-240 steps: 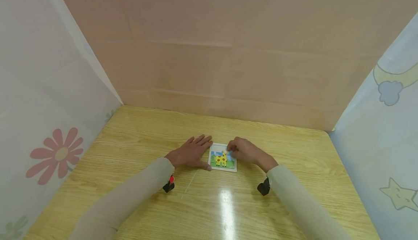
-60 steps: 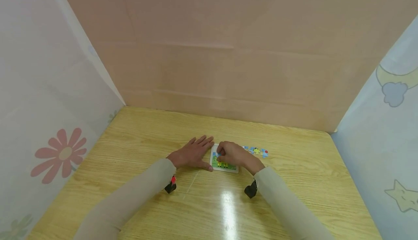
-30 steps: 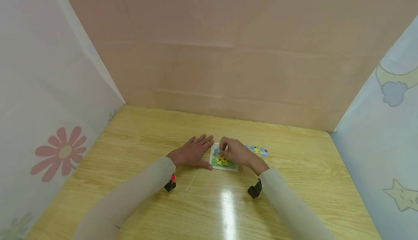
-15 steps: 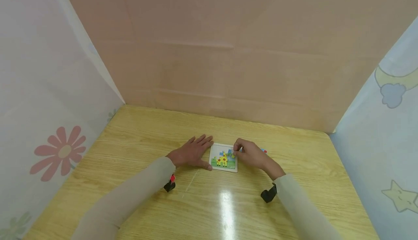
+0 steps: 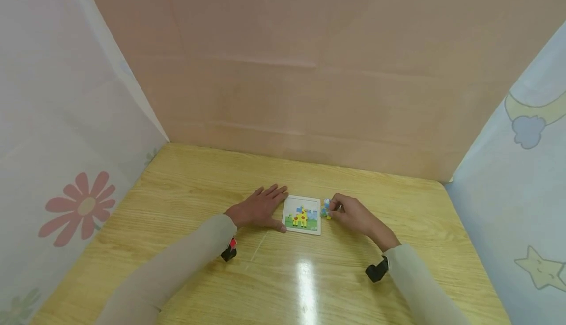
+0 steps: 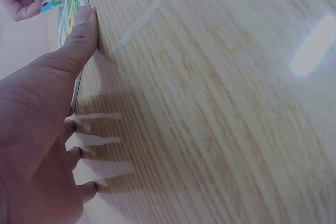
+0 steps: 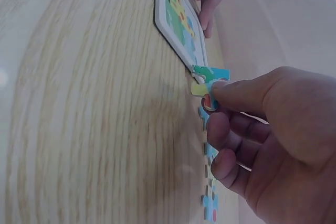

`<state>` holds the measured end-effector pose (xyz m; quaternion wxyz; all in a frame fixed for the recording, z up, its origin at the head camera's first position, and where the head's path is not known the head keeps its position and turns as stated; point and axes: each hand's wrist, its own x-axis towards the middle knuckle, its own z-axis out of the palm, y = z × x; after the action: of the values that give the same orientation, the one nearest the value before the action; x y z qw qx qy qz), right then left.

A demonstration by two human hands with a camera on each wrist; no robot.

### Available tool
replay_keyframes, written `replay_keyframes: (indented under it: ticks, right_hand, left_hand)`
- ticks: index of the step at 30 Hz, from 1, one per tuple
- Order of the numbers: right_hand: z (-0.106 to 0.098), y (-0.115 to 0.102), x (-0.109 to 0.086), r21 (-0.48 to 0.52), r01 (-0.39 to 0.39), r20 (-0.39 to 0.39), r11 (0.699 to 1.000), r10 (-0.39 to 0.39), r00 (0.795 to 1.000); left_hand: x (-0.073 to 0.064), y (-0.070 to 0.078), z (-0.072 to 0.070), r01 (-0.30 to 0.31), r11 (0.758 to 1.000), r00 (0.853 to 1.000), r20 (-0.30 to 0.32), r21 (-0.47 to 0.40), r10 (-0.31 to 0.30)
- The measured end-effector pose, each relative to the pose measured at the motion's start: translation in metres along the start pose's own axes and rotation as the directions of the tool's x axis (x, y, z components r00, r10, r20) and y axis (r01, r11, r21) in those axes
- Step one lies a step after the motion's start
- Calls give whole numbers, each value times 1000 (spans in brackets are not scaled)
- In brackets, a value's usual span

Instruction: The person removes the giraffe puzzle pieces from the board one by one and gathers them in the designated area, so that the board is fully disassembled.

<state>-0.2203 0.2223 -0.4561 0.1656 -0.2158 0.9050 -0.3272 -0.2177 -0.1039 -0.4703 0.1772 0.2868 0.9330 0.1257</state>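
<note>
A small white-framed jigsaw tray (image 5: pixel 305 200) with a yellow giraffe picture (image 5: pixel 300 218) lies flat on the table; pieces fill its lower part, while the upper strip shows pale backing. My left hand (image 5: pixel 257 208) rests with spread fingers at the tray's left edge, its thumb touching the near left corner. To the right of the tray, my right hand (image 5: pixel 355 215) pinches a puzzle piece (image 7: pixel 214 74) of blue, green, yellow and red between thumb and fingers. Under that hand, several loose puzzle pieces (image 7: pixel 210 205) lie in a row, hidden in the head view.
The wood-grain table (image 5: pixel 212 177) ends at a brown backdrop (image 5: pixel 283 94). A flowered curtain (image 5: pixel 53 119) stands at the left, and one with a moon and star (image 5: pixel 539 267) at the right. Light glares on the table (image 5: pixel 306 285) near the front.
Loose pieces have appeared to the right of the tray since the earliest frame. Over the last second my right hand moved right, off the tray, with a piece. My left hand stayed put.
</note>
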Motion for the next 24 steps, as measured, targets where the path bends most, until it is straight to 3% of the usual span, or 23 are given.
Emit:
replay_keyframes:
  ticks: [13,24]
  right_hand:
    - [1,10,-4,-55,-41,-1,998,41,999]
    - [6,14,-2,-114,1,-34,993,-4,999]
  left_hand:
    - [-1,0,0,1,1000,1000,5,6,-1]
    - [-1,1,0,5,1000,1000,9,11,-5]
